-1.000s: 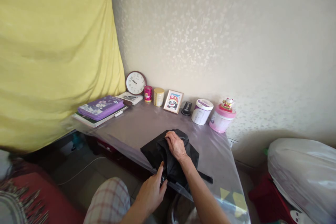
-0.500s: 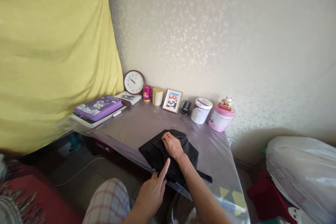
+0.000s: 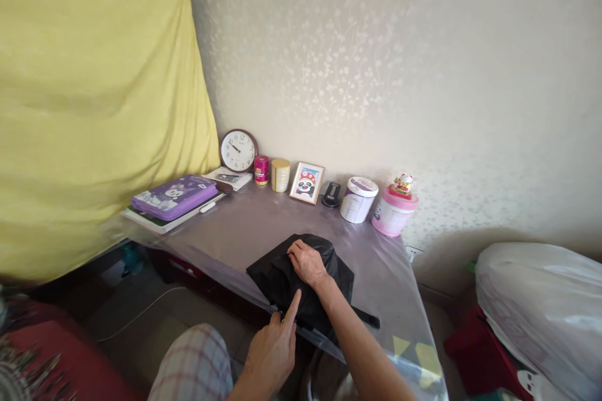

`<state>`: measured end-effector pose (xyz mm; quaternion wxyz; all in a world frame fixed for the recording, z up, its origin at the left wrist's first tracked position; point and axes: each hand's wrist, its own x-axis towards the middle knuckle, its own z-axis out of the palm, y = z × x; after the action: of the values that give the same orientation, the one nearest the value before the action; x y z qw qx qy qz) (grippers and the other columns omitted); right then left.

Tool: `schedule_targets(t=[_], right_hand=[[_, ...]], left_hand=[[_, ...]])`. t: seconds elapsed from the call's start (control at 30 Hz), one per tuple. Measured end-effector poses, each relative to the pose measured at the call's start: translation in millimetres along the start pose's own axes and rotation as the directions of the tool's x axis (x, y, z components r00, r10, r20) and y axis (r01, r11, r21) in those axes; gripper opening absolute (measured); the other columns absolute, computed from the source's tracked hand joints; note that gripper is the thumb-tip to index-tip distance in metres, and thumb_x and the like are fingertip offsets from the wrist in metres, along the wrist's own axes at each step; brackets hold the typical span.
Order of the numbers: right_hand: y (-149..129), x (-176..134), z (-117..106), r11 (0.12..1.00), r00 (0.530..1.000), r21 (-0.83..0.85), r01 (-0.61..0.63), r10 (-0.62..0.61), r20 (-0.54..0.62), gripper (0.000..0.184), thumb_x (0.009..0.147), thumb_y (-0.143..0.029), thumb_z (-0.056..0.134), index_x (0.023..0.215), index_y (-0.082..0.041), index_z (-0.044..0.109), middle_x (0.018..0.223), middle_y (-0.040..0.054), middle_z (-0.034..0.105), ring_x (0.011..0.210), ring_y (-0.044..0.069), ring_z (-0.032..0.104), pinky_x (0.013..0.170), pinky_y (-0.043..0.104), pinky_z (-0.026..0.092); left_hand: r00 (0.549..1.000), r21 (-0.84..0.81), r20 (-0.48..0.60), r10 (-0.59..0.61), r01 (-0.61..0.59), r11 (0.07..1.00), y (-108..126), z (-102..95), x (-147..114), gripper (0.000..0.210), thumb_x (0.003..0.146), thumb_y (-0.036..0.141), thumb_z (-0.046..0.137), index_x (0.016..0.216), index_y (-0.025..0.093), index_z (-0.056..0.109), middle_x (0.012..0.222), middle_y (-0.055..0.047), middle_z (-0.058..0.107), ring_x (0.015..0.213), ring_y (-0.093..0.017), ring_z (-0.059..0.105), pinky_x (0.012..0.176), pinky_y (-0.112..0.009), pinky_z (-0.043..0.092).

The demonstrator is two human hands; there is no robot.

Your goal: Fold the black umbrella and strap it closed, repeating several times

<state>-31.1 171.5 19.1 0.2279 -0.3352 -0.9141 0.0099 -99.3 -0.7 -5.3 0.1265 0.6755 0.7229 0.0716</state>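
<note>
A black folding umbrella (image 3: 277, 269), collapsed with its fabric loose, lies over the near edge of the table. Its strap (image 3: 367, 317) sticks out to the right. My right hand (image 3: 308, 261) is on top of the umbrella, fingers curled into the black fabric. Below it, at the table's edge, my left hand (image 3: 273, 348) has its index finger stretched along the umbrella. The other left fingers are curled around the umbrella's near end, which they mostly hide.
Along the wall stand a clock (image 3: 239, 150), a pink can (image 3: 261, 170), a yellow-lidded can (image 3: 281, 175), a picture frame (image 3: 307, 182), a white tub (image 3: 359, 200) and a pink tub (image 3: 394, 212) with a figurine. A purple case (image 3: 175, 196) lies left; a plastic bag (image 3: 540, 301) sits right.
The view has shifted very slightly. Both hands keep nearly the same place and hold on the umbrella.
</note>
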Motion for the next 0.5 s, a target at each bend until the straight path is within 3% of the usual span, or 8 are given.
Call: schedule_targets(t=[0.23,0.37,0.5], right_hand=[[-5,-3,-9,0.997,0.999,0.077,0.017,-0.013,-0.051,0.017,0.092,-0.022,0.042,0.093,-0.022,0.058,0.097,0.0037,0.062,0.084,0.013,0.061,0.075,0.023,0.048],[-8,-28,-24,0.974,0.990,0.203,0.103,-0.079,-0.121,0.022,0.094,-0.026,0.039,0.094,-0.022,0.060,0.094,0.0045,0.065,0.090,0.015,0.061,0.085,0.029,0.047],[8,-49,-23,0.970,0.983,0.183,0.161,-0.142,-0.116,0.021,0.093,-0.025,0.043,0.096,-0.021,0.064,0.101,0.0051,0.067,0.099,0.017,0.059,0.093,0.036,0.042]], left_hand=[[1.000,-0.089,-0.002,-0.025,0.024,0.996,-3,0.3,0,0.056,0.094,0.022,0.025,0.146,0.023,0.004,0.097,-0.010,0.061,0.079,-0.019,0.064,0.065,-0.024,0.043],[0.999,-0.134,0.018,-0.033,0.035,0.990,-3,-1.3,0,0.054,0.094,0.022,0.026,0.145,0.023,0.009,0.103,-0.010,0.061,0.084,-0.019,0.064,0.067,-0.024,0.043],[0.999,-0.162,0.023,-0.045,0.048,0.986,-3,-1.4,0,0.054,0.094,0.022,0.026,0.145,0.023,0.009,0.104,-0.010,0.062,0.086,-0.019,0.063,0.069,-0.024,0.043]])
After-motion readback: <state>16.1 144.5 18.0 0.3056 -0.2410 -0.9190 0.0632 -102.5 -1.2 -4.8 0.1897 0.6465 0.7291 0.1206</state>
